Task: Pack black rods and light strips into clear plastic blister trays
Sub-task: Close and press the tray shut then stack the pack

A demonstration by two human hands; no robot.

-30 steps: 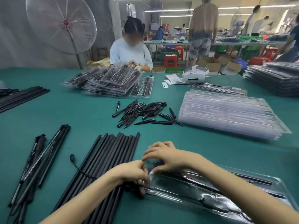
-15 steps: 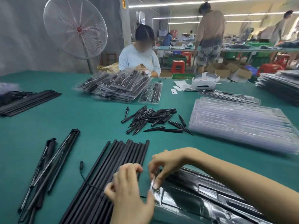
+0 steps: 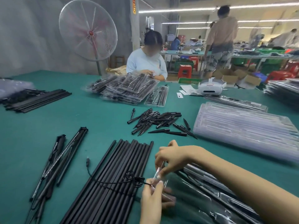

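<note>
Both hands pinch the near end of a clear blister tray [image 3: 210, 191]: left hand [image 3: 152, 196] below, right hand [image 3: 171, 159] above. Black rods [image 3: 113, 178] lie just left on the green bench [image 3: 48, 126]; a thin black cable [image 3: 116, 181] crosses them.

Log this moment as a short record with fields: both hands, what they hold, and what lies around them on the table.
left hand: left hand pinches the near end of the clear tray
right hand: right hand pinches the same tray end from above
tray contents: black parts inside, blurred
cable: thin black cable lies across the row of black rods
left of rods: light strips
beyond rods: pile of black spikes
right side: stack of empty trays
surface: green table
</note>
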